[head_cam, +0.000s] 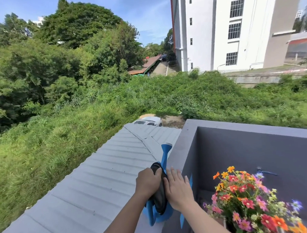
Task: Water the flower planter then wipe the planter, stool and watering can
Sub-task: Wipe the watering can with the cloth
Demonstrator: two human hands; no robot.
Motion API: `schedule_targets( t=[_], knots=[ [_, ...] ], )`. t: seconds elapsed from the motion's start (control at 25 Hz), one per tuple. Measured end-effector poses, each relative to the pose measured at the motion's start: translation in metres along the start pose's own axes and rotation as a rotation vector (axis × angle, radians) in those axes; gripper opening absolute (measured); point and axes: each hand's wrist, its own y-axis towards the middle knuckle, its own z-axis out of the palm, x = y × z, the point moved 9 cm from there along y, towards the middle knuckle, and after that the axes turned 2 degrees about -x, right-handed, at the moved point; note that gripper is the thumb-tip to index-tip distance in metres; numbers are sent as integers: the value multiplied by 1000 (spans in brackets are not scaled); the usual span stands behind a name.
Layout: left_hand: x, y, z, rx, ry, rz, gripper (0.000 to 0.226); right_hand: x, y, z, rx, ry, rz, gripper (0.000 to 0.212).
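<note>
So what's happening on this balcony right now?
A person is wiping the blue watering can, which sits on the grey ledge. The left hand presses a dark cloth against the can while the right hand lies flat on it. The flower planter stands to the right, untouched.

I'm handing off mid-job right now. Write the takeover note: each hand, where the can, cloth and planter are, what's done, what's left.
Left hand: gripping the dark cloth, pressed on the blue watering can.
Right hand: open, flat against the can's side, steadying it.
Can: sits on the grey balcony wall, spout pointing outward.
Flower planter: lower right, inside the wall.
Done: wiping the can is under way; whether the watering is done cannot be told.
Left: finish the can. The stool is out of view; the planter's pot is hardly visible, so check both.
</note>
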Motion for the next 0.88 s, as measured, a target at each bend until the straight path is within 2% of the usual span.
schedule_targets(
  t=[0.08, 0.12, 0.2, 0.28, 0.4, 0.6, 0.76, 0.88],
  knots=[
    [-27, -11, -9, -19, -37, 43, 41, -7, -8, -29, -45, 28, -4, 124],
    [-44, -17, -14, -29, -51, 71, 42, -12, -13, -45, -70, 48, -7, 111],
    [-82, -31, -23, -59, -68, 135, 45, -25, -23, -84, -127, 73, -19, 70],
    [-122, -47, -29, -84, -98, 201, 46, -41, -35, -126, -204, 71, -18, 53],
    [-192, -83, -25, -103, -168, 287, 47, -85, -63, -191, -305, 45, 3, 51],
    [-286, -140, 26, -86, -316, 322, 47, -180, -113, -266, -338, -80, 47, 52],
    [-339, -194, 90, 16, -345, 323, 50, -262, -167, -288, -336, -107, 151, 52],
    [-355, -221, 143, 65, -324, 324, 51, -318, -200, -274, -300, -125, 256, 53]
  ],
)
